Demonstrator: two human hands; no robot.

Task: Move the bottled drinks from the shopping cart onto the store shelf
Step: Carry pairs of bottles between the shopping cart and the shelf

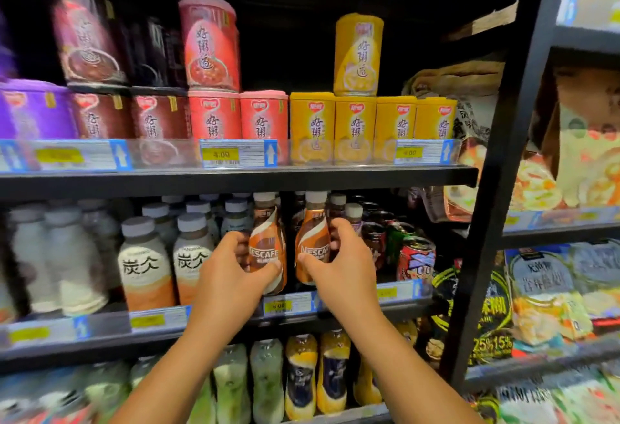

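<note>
- Setting two bottles onto the middle shelf (235, 323) looks like the step in hand; the cart is out of view.
- Left hand (231, 272) wraps the left Nescafé bottle (268, 245), thumb across its label; right hand (339, 256) grips the right Nescafé bottle (310, 239).
- Both bottles stand upright at the shelf front, just beside the white-capped bottles (193, 256).
- Next, I judge, calls for letting go without tipping them, then returning to the cart.

Two hands reach in, the left hand (231, 269) and the right hand (339, 262), each around one of two brown Nescafé bottles (268, 242). Above stand five yellow cans (355, 128), three pink-red cans (214, 115) and three dark red cans (100, 118).
</note>
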